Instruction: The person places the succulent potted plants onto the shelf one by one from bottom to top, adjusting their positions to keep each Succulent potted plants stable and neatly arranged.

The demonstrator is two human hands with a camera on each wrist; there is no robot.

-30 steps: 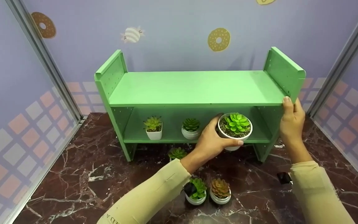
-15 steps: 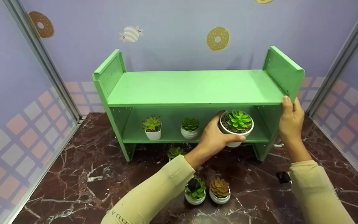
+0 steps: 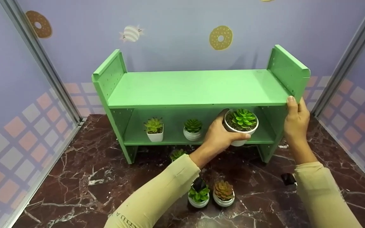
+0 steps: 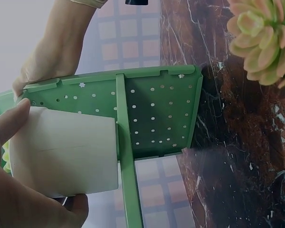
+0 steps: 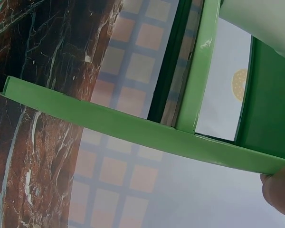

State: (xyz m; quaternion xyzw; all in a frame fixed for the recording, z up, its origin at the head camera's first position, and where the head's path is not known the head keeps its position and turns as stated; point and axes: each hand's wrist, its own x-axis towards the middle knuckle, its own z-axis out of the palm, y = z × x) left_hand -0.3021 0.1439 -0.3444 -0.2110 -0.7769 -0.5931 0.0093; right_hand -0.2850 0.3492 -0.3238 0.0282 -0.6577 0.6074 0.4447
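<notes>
My left hand (image 3: 219, 134) grips a white pot (image 4: 66, 152) with a bright green succulent (image 3: 244, 118) growing from dark gravel. Thumb and fingers go round the pot's sides, and it sits at the front edge of the lower shelf (image 3: 169, 143), toward its right end. My right hand (image 3: 296, 122) holds the right side panel of the green shelf unit (image 3: 198, 87), thumb at the front corner of the upper board. Left of the held pot, a succulent in a round white pot (image 3: 192, 134) and a spiky one in a square white pot (image 3: 155, 136) stand on the lower shelf.
On the dark marbled table (image 3: 84, 190) stand a green succulent (image 3: 199, 196) and a reddish-brown succulent (image 3: 223, 191), both in white pots. Another green succulent (image 3: 178, 154) is partly hidden behind my left sleeve. A patterned wall (image 3: 176, 34) rises behind the shelf unit.
My left hand has brought the potted succulent slightly up and in toward the lower shelf. My right hand keeps its hold on the side panel. The view has shifted a little.
</notes>
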